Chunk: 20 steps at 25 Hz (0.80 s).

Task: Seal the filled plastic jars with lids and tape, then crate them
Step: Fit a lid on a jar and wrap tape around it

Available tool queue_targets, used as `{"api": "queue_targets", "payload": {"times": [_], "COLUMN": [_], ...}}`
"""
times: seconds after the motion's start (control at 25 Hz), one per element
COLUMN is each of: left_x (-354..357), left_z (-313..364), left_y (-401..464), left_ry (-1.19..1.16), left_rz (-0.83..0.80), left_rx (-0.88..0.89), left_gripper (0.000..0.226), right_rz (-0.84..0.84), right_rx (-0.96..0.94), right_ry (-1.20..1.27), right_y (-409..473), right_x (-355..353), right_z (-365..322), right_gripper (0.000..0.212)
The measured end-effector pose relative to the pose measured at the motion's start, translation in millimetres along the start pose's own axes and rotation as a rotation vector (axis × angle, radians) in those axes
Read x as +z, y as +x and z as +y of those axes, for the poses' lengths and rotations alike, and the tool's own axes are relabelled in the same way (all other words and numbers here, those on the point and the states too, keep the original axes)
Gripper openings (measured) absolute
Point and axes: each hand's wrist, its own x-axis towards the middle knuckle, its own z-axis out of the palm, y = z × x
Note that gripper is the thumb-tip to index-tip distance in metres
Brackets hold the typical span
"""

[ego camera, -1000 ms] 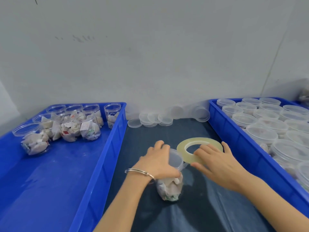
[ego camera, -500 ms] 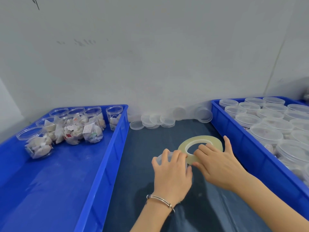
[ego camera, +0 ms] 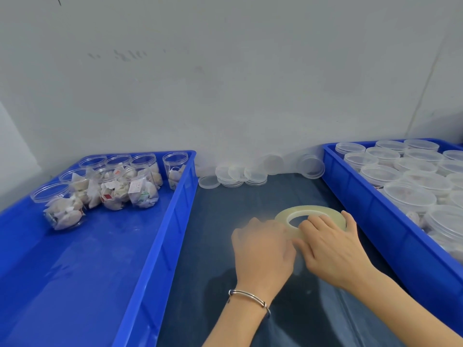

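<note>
left hand [ego camera: 260, 249] has come over the jar, covering it; right hand [ego camera: 330, 244] pinches the tape roll [ego camera: 310, 211]. keep tape taut, level.

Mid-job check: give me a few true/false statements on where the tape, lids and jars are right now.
1. The right hand holds the tape roll. True.
2. The jars in the left crate already have lids on. False: the open jars there show bare rims.
3. Loose lids lie by the wall between the two crates. True.
4. The right crate holds only one jar. False: it holds many lidded jars.
5. The left hand rests inside the left crate. False: it is over the dark mat, beside the tape roll.
</note>
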Motion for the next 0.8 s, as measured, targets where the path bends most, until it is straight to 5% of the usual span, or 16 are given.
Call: {"api": "queue_targets", "payload": {"times": [0.2, 0.36, 0.8], "left_x": [4.9, 8.7, 12.8], "left_z": [-4.3, -8.6, -15.1], "left_y": [14.6, 25.0, 47.8], "left_ry": [-0.108, -0.144, -0.191], "left_rz": [-0.055, -0.100, -0.176], "left_rx": [-0.008, 0.031, 0.062], "left_gripper": [0.011, 0.009, 0.006], "right_rz": [0.132, 0.257, 0.048], "right_rx": [0.038, 0.198, 0.366], "right_ry": [0.030, 0.022, 0.010], "right_y": [-11.2, -16.0, -15.4], "right_x": [2.8, -0.8, -3.1], "right_z": [-3.2, -22.4, -33.9], "right_gripper": [0.049, 0.028, 0.045]}}
